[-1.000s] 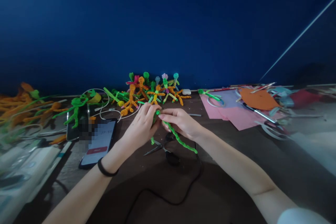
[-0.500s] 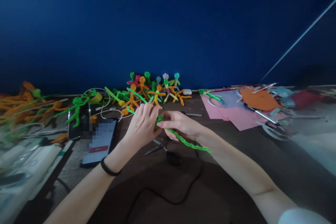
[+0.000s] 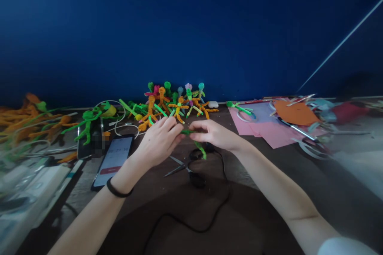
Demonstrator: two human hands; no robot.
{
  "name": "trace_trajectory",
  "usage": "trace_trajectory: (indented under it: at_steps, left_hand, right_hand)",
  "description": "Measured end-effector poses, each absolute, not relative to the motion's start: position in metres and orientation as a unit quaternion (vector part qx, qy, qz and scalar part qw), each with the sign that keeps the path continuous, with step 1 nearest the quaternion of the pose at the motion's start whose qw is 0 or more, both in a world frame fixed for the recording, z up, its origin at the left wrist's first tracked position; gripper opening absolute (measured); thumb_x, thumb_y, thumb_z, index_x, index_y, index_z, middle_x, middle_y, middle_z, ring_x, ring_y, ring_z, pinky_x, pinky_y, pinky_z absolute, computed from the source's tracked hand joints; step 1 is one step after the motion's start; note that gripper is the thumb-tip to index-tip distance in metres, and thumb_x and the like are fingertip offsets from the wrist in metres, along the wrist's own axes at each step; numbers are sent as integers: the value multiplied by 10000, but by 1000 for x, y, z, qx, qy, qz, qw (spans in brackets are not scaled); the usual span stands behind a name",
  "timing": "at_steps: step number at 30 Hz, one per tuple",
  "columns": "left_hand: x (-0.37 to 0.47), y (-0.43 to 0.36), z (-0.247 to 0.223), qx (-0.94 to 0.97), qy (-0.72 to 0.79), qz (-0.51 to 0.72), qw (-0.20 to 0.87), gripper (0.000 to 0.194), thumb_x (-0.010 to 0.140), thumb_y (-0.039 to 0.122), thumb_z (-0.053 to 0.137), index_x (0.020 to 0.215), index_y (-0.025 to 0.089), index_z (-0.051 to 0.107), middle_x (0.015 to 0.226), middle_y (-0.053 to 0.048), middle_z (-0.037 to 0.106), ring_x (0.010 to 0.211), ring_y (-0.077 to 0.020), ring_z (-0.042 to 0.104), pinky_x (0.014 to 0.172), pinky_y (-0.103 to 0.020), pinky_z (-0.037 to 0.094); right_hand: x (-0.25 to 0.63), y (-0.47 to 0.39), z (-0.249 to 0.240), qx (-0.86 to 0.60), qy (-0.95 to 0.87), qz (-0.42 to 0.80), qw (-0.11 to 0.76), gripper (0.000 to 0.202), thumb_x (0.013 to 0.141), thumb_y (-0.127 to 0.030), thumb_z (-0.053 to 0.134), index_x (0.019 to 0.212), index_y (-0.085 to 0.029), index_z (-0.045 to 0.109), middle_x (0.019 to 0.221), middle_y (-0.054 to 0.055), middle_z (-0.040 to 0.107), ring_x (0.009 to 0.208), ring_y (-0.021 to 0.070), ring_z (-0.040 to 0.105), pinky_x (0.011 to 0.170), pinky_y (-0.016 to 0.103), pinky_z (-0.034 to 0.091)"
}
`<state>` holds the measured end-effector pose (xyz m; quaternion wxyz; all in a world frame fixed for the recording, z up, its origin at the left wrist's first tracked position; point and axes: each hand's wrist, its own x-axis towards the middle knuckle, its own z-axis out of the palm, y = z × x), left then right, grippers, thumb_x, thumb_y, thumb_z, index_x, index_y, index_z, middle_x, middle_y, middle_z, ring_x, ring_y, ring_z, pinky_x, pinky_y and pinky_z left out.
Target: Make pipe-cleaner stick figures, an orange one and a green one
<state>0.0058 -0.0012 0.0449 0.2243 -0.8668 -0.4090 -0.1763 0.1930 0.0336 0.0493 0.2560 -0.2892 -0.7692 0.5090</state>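
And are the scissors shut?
No, the scissors lie on the table with their blades spread apart in a V.

The green stem (image 3: 204, 152) in your fingers (image 3: 198, 125) has a fuzzy, matt pile resembling chenille; the figures (image 3: 151, 104) beyond show the same rough nap, coiled into ridges. Below your hands, the scissors (image 3: 175, 171) pair smooth metal blades with black, plastic-looking handles. Your worktop (image 3: 179, 215) appears as dark, wood-grained matt; your phone (image 3: 115, 155), smooth and glass-faced; the pink sheets (image 3: 275, 133), flat matt paper.
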Motion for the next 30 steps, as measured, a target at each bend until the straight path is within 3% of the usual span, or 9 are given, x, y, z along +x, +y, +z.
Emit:
trace_trajectory:
  at_steps: [3, 5, 8, 12, 25, 30]
  left_hand:
    - [5, -2, 48, -866, -406, -181, 230, 234, 864, 242, 336, 774, 180, 542, 696, -27, 552, 650, -151, 498, 525, -250, 345]
    - [3, -2, 50, -866, -407, -184, 225, 224, 861, 245, 351, 783, 188, 553, 676, -11, 571, 630, -136, 515, 497, -239, 325]
    - [0, -3, 52, -865, -409, -197, 215, 228, 852, 225, 361, 765, 184, 567, 664, -8, 599, 629, -130, 534, 504, -232, 334]
    - [-3, -2, 55, -863, -402, -226, 207, 219, 835, 184, 378, 739, 172, 574, 674, -13, 628, 620, -127, 547, 524, -230, 359]
    - [7, -3, 41, -856, -416, -189, 240, 201, 849, 254, 371, 835, 189, 560, 631, 2, 601, 585, -130, 538, 490, -238, 327]
    - [15, -5, 37, -833, -448, -160, 283, 158, 834, 233, 408, 895, 197, 550, 769, -38, 593, 695, -164, 520, 545, -272, 361]
  right_hand:
    - [195, 33, 52, -279, -784, 489, 261, 81, 769, -215, 536, 745, -138, 525, 725, -4, 505, 696, 97, 464, 641, 232, 348]
    - [196, 32, 52, -257, -761, 544, 242, 91, 804, -234, 492, 784, -146, 499, 665, -11, 507, 622, 90, 472, 592, 229, 358]
    - [196, 31, 49, -238, -702, 633, 224, 122, 828, -282, 469, 810, -163, 448, 527, -68, 388, 420, 41, 327, 419, 181, 252]
    - [197, 31, 48, -231, -674, 664, 229, 166, 812, -318, 505, 793, -165, 443, 503, -88, 296, 407, 25, 211, 381, 173, 137]
    - [198, 34, 50, -304, -707, 592, 238, 218, 767, -334, 543, 804, -120, 548, 450, -86, 289, 386, 27, 204, 369, 197, 111]
    - [195, 34, 47, -294, -673, 634, 241, 150, 776, -279, 513, 718, -143, 494, 427, -92, 309, 352, 27, 276, 365, 172, 215]
